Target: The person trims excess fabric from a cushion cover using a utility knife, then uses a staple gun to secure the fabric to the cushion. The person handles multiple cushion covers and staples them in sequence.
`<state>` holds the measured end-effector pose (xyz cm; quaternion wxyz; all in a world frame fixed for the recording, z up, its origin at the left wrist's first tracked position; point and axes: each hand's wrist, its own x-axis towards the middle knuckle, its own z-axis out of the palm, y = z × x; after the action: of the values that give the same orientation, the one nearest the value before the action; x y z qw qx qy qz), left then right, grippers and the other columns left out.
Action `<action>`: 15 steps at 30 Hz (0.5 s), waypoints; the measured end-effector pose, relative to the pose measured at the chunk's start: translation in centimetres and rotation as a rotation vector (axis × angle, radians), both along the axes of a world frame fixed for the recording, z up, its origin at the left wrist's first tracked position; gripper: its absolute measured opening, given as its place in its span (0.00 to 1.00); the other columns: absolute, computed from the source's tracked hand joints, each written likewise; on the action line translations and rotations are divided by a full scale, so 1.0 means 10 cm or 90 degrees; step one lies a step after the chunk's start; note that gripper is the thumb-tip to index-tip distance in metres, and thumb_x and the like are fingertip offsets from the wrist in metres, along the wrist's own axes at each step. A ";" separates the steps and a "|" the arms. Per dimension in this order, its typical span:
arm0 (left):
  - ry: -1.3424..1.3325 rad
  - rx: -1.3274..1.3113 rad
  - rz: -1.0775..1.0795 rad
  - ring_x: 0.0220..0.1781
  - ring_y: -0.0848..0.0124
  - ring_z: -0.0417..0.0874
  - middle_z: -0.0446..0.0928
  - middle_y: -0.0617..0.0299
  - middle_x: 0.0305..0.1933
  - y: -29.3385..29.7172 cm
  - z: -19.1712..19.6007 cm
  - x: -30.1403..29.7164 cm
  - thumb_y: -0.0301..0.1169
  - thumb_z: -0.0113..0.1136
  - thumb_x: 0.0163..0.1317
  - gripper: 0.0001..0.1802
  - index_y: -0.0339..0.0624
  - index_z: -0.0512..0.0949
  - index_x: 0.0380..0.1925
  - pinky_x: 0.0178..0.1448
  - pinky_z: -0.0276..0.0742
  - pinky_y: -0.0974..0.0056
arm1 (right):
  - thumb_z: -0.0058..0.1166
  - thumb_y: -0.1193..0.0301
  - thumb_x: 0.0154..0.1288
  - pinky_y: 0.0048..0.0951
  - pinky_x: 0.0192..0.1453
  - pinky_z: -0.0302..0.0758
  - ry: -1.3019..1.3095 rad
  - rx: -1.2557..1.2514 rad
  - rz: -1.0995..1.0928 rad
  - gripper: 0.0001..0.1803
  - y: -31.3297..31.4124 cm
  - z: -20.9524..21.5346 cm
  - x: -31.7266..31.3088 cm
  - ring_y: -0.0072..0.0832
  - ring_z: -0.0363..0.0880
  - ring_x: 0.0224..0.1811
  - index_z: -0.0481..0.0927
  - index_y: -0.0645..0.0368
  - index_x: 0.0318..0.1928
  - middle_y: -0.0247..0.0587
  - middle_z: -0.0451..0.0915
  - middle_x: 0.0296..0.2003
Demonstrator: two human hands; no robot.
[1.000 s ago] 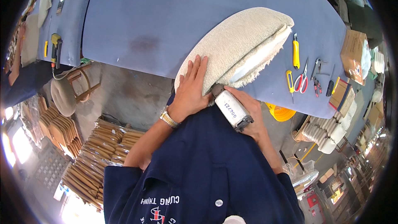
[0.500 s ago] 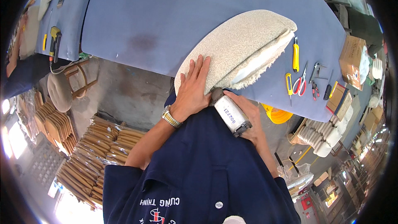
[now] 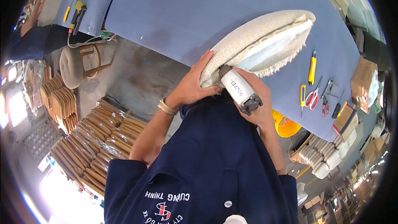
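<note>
A beige fabric-covered seat cushion (image 3: 240, 33) is tilted over the near edge of the table, its white underside and frayed cloth edge facing right. My left hand (image 3: 195, 83) is closed around the near end, fingers behind it and thumb at the lower edge. My right hand (image 3: 259, 93) grips a staple gun (image 3: 239, 88) with a pale body and dark ends. Its nose is against the folded fabric at the near end of the cushion, right of my left hand. Most of my right fingers are hidden behind the tool.
On the blue-grey table (image 3: 166, 12) at right lie a yellow utility knife (image 3: 312, 68), a yellow-handled screwdriver (image 3: 303, 99), red-handled scissors (image 3: 312, 98) and pliers. Another staple gun (image 3: 77, 16) lies at left. A stool (image 3: 72, 67) and stacked brown pieces (image 3: 95, 145) stand below, near another person's sleeve.
The cushion has tipped up, showing more of its underside. My left hand has shifted from lying flat on top to grasping the near end; the staple gun has moved up along the edge.
</note>
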<state>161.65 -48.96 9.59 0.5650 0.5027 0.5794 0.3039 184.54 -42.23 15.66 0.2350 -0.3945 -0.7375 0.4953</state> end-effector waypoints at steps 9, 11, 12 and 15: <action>-0.245 -0.037 0.125 0.86 0.58 0.43 0.42 0.44 0.85 0.00 -0.10 0.14 0.44 0.76 0.58 0.62 0.39 0.42 0.81 0.85 0.44 0.56 | 0.68 0.70 0.53 0.38 0.57 0.81 -0.079 0.103 0.074 0.33 0.23 0.02 0.14 0.48 0.86 0.53 0.79 0.58 0.63 0.51 0.85 0.53; -0.122 -0.011 0.078 0.86 0.53 0.43 0.42 0.38 0.84 0.13 -0.09 0.16 0.43 0.73 0.60 0.61 0.40 0.41 0.81 0.85 0.44 0.55 | 0.67 0.70 0.54 0.37 0.56 0.81 -0.071 0.093 0.082 0.32 0.23 0.02 0.14 0.48 0.86 0.53 0.79 0.58 0.63 0.52 0.85 0.53; -0.055 0.023 0.064 0.86 0.50 0.42 0.42 0.36 0.84 0.17 -0.12 0.23 0.45 0.72 0.60 0.60 0.40 0.41 0.81 0.85 0.44 0.54 | 0.67 0.70 0.55 0.37 0.56 0.82 -0.060 0.077 0.083 0.32 0.23 0.02 0.14 0.48 0.86 0.53 0.79 0.57 0.63 0.52 0.85 0.53; 0.083 0.019 0.056 0.85 0.44 0.46 0.42 0.32 0.83 0.18 -0.08 0.35 0.42 0.70 0.60 0.59 0.40 0.40 0.80 0.84 0.50 0.54 | 0.65 0.69 0.56 0.37 0.57 0.81 -0.065 0.083 0.086 0.32 0.22 0.01 0.17 0.47 0.86 0.54 0.79 0.56 0.64 0.51 0.85 0.54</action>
<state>165.18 -47.12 8.77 0.5046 0.5041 0.6318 0.3033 186.20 -40.02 15.73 0.1886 -0.3522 -0.8042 0.4401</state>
